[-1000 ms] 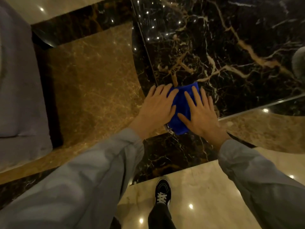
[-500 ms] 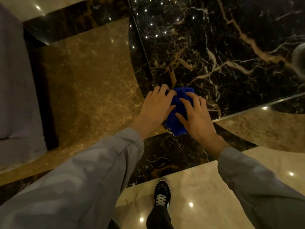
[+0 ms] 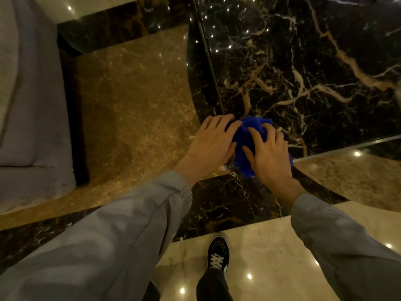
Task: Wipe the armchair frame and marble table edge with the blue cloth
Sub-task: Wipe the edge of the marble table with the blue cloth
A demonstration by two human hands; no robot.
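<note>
The blue cloth (image 3: 246,139) lies bunched on the near left corner of the black marble table (image 3: 303,68), with part of it hanging over the table's front edge. My left hand (image 3: 211,141) presses on the cloth's left side at the corner, fingers curled onto it. My right hand (image 3: 268,153) lies on the cloth's right side, fingers gathering the fabric. The grey armchair (image 3: 28,109) stands at the far left, apart from both hands.
A glossy floor of brown marble (image 3: 134,109), dark veined bands (image 3: 234,205) and cream tiles (image 3: 260,257) surrounds the table. My black sneaker (image 3: 218,254) stands on the cream tile just below the hands. A metal strip (image 3: 347,146) runs along the table's front edge.
The cloth, flat under both spread hands a second ago, is now bunched up. Both hands curled their fingers and drew together on it at the table corner.
</note>
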